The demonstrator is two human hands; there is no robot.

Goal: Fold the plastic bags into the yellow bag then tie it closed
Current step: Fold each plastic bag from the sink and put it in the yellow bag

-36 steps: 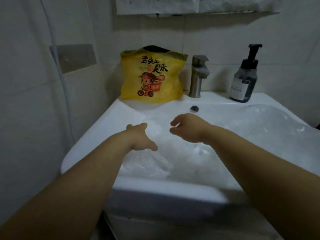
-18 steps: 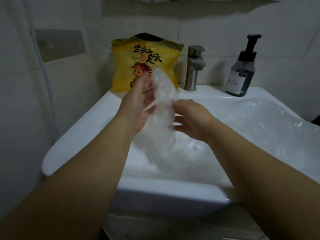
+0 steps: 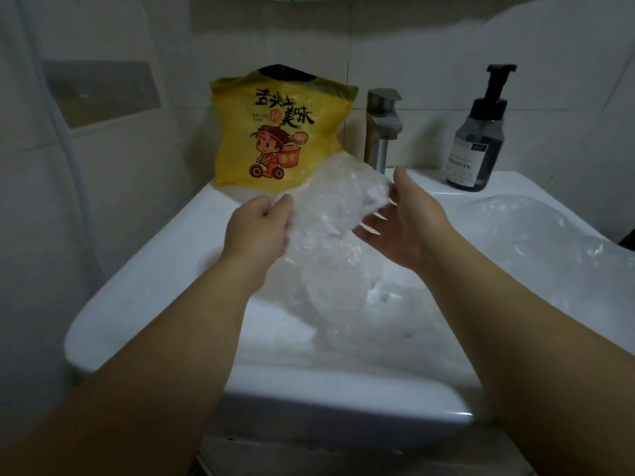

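Handling: clear plastic bag (image 3: pixel 330 207) looks featherlight, limp, slippery — best pinched at an edge or corner.
Hands: left hand (image 3: pixel 256 228) pinches its left edge; right hand (image 3: pixel 402 221) flat, fingers straight, against its right side.
Position: held above the sink (image 3: pixel 154 269), before the yellow bag (image 3: pixel 278 132).
Containers: yellow bag upright, top open — contents unseen; more clear bags (image 3: pixel 378 304) lie in the sink.

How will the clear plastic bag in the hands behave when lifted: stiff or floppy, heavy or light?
Probably floppy: the clear plastic bag sags crumpled below where the left hand pinches it. Likely light: a pinch holds it up. Perhaps slippery, being glossy.
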